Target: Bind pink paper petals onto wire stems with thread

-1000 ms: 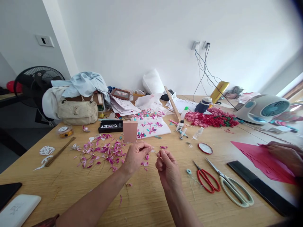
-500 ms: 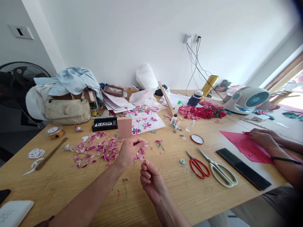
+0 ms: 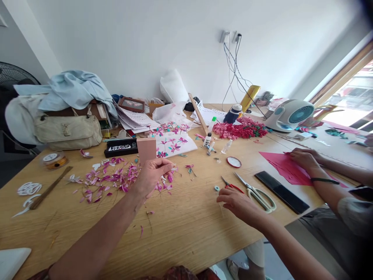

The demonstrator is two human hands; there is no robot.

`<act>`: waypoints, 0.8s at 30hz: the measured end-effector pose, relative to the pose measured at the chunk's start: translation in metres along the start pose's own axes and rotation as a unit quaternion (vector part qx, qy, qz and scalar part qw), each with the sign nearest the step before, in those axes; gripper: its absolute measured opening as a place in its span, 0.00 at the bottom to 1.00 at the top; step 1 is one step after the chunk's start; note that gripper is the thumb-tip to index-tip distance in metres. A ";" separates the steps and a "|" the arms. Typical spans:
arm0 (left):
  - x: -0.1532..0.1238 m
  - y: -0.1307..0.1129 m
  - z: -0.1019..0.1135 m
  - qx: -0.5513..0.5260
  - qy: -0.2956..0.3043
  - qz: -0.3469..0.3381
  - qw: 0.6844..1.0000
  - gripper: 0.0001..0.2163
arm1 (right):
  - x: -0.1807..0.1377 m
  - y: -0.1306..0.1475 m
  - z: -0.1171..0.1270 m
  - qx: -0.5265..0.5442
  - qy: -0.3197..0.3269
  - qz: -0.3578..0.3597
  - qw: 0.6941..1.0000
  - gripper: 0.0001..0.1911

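My left hand (image 3: 153, 175) is closed in a pinch on a small pale flower piece (image 3: 174, 168), mostly covered by the fingertips. Below and left of it lie loose pink petals on thin stems (image 3: 125, 177). My right hand (image 3: 240, 204) reaches palm down over the red-handled scissors (image 3: 233, 186), its fingers stretched out and hiding most of the handles. Whether it touches them I cannot tell. Just past its fingertips sits a small teal thread spool (image 3: 217, 188). Beside the hand lie scissors with pale green handles (image 3: 266, 200).
A pink-brown block (image 3: 147, 149) stands behind my left hand, near white cloth with pink flowers (image 3: 188, 144). Small bottles (image 3: 207, 139) and a round red-rimmed lid (image 3: 234, 161) are farther back. At right, another person's hands (image 3: 304, 159) rest on pink sheets (image 3: 279, 167), near a black phone-like slab (image 3: 281, 192).
My right hand has left the spot below my left hand and moved right, over the red scissors. My left hand keeps its pinch. The view has turned slightly right.
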State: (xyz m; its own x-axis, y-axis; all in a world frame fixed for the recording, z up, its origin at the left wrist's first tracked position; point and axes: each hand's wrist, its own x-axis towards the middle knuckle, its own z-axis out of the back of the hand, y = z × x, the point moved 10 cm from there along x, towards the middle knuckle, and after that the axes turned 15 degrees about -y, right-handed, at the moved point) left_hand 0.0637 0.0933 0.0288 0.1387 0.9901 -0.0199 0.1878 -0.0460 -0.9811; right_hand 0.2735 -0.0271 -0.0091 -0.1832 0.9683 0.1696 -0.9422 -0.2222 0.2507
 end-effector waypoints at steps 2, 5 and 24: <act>0.000 0.002 -0.003 0.000 0.007 0.006 1.000 0.07 | -0.002 0.002 -0.010 -0.014 0.034 0.023 0.999 0.14; -0.001 0.003 -0.004 -0.009 0.010 0.018 1.000 0.07 | -0.002 0.008 -0.018 -0.017 0.057 0.044 0.997 0.13; 0.009 0.018 0.000 -0.007 -0.042 0.023 0.999 0.09 | 0.033 0.045 0.024 0.119 -0.140 -0.137 0.973 0.08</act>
State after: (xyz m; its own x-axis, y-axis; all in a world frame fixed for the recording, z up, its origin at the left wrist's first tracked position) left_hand 0.0682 0.1011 0.0109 0.0650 0.9946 -0.0814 0.1976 -0.0928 -0.9759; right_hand 0.2316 -0.0078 0.0303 0.1804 0.9332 0.3108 -0.8473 -0.0130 0.5309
